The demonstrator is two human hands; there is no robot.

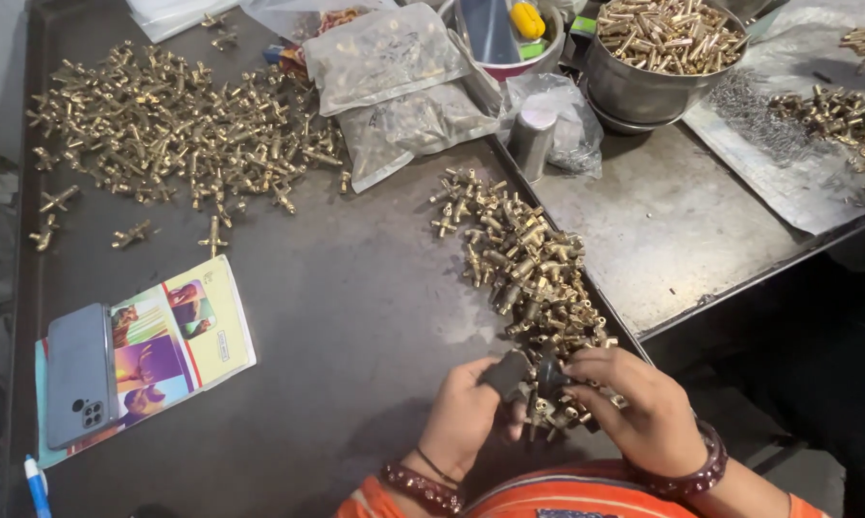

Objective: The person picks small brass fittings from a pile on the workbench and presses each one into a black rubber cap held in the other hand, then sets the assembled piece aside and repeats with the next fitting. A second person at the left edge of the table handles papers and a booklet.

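Left hand (pixel 463 414) is pinching a dark rubber cap (pixel 505 372), right hand (pixel 634 408) is gripping another black cap (pixel 550 374). Brass fittings (pixel 523 264) are piling just beyond the fingertips, so they're easy grabs.

At my near left a grey smartphone (pixel 80 374) lies on a colourful printed booklet (pixel 178 341), a blue pen (pixel 36 486) beside them. Far right stands a steel bowl (pixel 643 91) of brass pins, with clear plastic bags (pixel 386 53) left of it.
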